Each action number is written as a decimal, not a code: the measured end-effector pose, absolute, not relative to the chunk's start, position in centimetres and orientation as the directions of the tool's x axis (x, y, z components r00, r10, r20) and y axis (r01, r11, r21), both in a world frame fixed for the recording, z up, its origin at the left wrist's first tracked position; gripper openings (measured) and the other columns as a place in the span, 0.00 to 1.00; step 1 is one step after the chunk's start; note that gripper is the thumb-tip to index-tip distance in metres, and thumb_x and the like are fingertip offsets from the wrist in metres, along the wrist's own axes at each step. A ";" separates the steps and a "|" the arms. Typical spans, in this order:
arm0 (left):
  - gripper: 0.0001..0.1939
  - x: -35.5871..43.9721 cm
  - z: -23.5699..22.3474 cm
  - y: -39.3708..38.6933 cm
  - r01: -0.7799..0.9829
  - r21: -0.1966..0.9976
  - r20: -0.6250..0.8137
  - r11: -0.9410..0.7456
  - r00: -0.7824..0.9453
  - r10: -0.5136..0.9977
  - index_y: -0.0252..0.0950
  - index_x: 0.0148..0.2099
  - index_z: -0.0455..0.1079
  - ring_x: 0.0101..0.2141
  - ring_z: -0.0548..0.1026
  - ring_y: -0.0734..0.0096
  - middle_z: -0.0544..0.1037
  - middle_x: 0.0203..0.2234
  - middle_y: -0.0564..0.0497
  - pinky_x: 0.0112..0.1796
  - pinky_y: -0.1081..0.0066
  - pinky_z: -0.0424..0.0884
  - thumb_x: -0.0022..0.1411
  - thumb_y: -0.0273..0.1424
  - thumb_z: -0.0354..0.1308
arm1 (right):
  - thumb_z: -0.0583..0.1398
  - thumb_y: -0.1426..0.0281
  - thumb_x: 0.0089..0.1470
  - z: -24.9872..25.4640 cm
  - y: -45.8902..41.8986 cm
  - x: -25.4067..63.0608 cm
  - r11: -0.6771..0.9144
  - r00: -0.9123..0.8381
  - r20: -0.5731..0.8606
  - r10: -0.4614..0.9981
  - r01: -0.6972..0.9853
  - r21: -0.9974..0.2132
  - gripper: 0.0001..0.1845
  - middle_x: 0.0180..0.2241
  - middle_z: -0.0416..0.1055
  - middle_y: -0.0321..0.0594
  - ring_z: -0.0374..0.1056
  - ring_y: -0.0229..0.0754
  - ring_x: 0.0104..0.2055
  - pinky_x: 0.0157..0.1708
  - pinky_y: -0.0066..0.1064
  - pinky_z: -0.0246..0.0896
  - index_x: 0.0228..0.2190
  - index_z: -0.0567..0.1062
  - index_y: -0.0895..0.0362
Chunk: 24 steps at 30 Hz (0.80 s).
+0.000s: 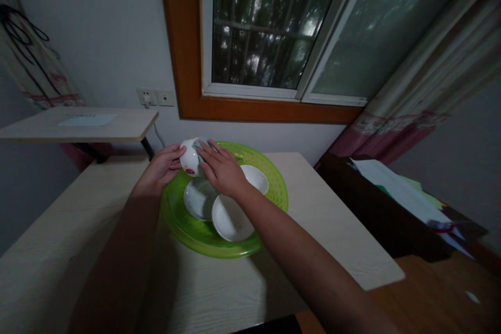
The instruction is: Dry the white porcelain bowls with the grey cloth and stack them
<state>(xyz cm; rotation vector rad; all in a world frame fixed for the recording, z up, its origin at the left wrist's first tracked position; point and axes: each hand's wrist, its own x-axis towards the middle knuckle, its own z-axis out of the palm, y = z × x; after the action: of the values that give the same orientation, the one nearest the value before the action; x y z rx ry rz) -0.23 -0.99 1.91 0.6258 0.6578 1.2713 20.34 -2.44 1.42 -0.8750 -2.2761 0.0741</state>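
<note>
2 hands on glossy, rnd. wht. bowl

We hold a glossy, red-marked white bowl tilted above three other bowls in a round green basket.

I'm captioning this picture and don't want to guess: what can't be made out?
Head view:
- Inside of the white flowered china bowl: turned away.
- Grey patch beside it, possibly cloth: mostly under the right hand.
- Writing on the pale paper sheet: too small.
- Black object: cut off by the bottom edge.
- Scene beyond the window: blurred.
</note>
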 end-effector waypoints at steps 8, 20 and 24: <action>0.06 -0.8 1.5 -0.6 -0.609 0.790 0.000 0.068 0.112 0.994 0.29 0.35 0.71 0.13 0.58 0.89 0.67 0.18 0.58 0.14 0.87 0.56 0.55 0.18 0.65 | 0.53 0.69 0.65 1.7 -2.6 21.0 0.867 -0.666 0.579 0.471 0.470 -0.166 0.20 0.60 0.71 0.35 0.53 0.46 0.71 0.66 0.50 0.53 0.53 0.77 0.49; 0.10 -0.6 1.3 -0.6 -0.584 0.804 -0.023 0.112 0.159 0.987 0.29 0.38 0.73 0.15 0.62 0.87 0.71 0.21 0.55 0.15 0.86 0.56 0.53 0.19 0.67 | 0.51 0.66 0.68 1.3 -2.3 20.7 0.811 -0.587 0.580 0.564 0.527 -0.256 0.23 0.66 0.62 0.33 0.48 0.44 0.73 0.69 0.48 0.48 0.62 0.68 0.48; 0.13 -0.3 1.3 -1.0 -0.519 0.846 -0.004 0.122 0.222 0.975 0.29 0.42 0.74 0.14 0.59 0.88 0.74 0.23 0.52 0.14 0.85 0.52 0.53 0.21 0.68 | 0.49 0.63 0.69 0.6 -1.3 20.8 0.776 -0.524 0.584 0.620 0.519 -0.358 0.26 0.69 0.58 0.38 0.50 0.42 0.72 0.71 0.44 0.45 0.66 0.62 0.50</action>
<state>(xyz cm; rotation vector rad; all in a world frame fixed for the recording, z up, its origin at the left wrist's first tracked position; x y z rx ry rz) -0.31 -0.99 1.32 0.8440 0.6777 1.2218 20.75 -1.28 0.58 -0.8425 -2.2409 0.1793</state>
